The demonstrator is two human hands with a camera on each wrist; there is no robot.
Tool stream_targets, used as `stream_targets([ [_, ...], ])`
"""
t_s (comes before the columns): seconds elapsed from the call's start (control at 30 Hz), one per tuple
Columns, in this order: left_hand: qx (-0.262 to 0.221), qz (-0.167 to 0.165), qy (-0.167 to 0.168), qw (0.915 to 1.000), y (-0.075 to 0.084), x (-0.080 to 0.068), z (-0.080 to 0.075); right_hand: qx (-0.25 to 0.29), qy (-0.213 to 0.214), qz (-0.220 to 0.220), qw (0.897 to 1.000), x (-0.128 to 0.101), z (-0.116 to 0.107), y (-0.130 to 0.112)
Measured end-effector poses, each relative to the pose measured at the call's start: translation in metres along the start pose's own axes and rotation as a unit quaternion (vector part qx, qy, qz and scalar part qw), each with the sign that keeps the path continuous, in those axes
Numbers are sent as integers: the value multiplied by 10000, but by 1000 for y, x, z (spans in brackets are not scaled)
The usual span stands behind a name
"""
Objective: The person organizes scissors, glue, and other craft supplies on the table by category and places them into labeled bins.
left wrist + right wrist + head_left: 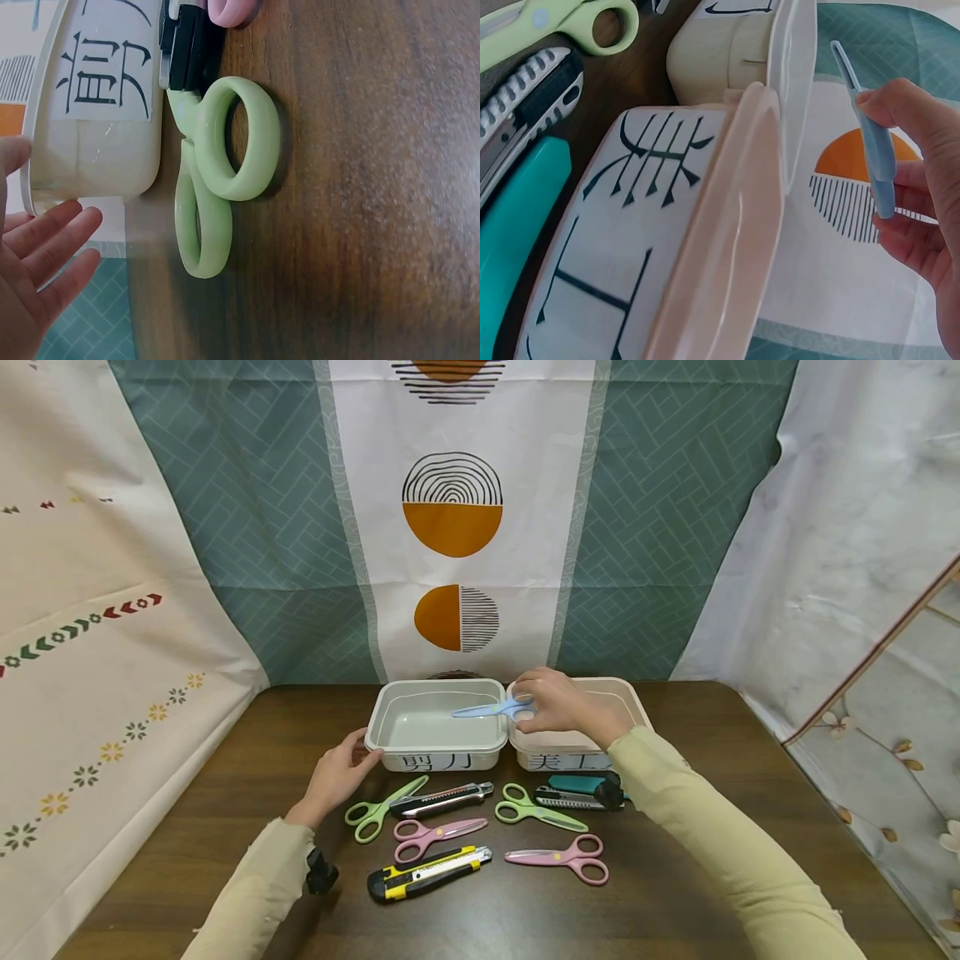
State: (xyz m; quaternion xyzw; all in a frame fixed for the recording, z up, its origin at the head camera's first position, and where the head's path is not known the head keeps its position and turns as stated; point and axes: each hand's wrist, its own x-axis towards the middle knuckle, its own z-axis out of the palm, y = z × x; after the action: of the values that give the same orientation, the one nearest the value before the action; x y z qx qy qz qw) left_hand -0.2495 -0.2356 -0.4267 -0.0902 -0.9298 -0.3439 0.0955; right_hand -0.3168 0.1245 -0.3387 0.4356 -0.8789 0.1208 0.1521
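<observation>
My right hand (551,703) grips the handles of blue scissors (487,710), whose blades point left over the grey-white box (390,731). In the right wrist view the blue scissors (870,135) are pinched by the fingers (911,112) above the rim of the pink box (720,225). My left hand (337,774) rests with straight fingers against the grey-white box's left front corner, holding nothing. The left wrist view has the fingers (52,255) beside the labelled box (97,112), close to green scissors (225,150).
On the brown table (712,752) in front of the boxes lie green scissors (378,808), more green scissors (536,806), two pink scissors (435,833) (562,857), a silver-black knife (442,799), a yellow knife (427,872) and a teal knife (581,789). Curtains hang behind.
</observation>
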Motion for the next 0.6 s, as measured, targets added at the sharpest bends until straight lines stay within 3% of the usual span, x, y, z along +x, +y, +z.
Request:
stream_targets([
  [0.23,-2,-17,53,10000,0,0,0,-1,-19,13,10000,13,16,-3],
  [0.6,37,-39,-25,10000,-1,1,2,-127,-385,125,9991,29,34,-7],
])
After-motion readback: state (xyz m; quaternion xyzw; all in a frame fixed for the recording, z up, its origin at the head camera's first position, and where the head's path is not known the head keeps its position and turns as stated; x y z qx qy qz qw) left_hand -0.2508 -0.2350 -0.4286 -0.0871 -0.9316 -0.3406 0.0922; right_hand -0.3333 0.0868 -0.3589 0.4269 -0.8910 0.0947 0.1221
